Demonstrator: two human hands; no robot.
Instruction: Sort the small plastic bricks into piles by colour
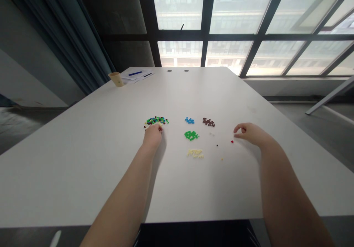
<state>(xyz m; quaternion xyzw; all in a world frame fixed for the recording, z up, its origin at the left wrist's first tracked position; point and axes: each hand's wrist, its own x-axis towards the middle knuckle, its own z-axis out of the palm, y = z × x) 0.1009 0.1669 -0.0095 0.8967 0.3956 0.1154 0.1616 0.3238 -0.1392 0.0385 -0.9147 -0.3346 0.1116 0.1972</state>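
1. Left hand (153, 135), left of centre: fingers drawn together at the mixed pile (156, 120); cannot tell if holding anything.
2. Right hand (235, 133), right of centre: fingers narrowly parted near a red piece (232, 141).
3. Blue pieces (190, 120), brown pieces (208, 122) and green pieces (190, 135) lie mid-frame, on the white table (83, 166).
4. Upper left: cup (116, 79), papers (132, 78), curtain (69, 29); upper right: windows (235, 7).

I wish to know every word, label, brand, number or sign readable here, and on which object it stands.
No text can be read.
Cup: small green mark, too small to make out.
Papers: too distant to tell.
Small coloured pieces: no lettering can be made out.
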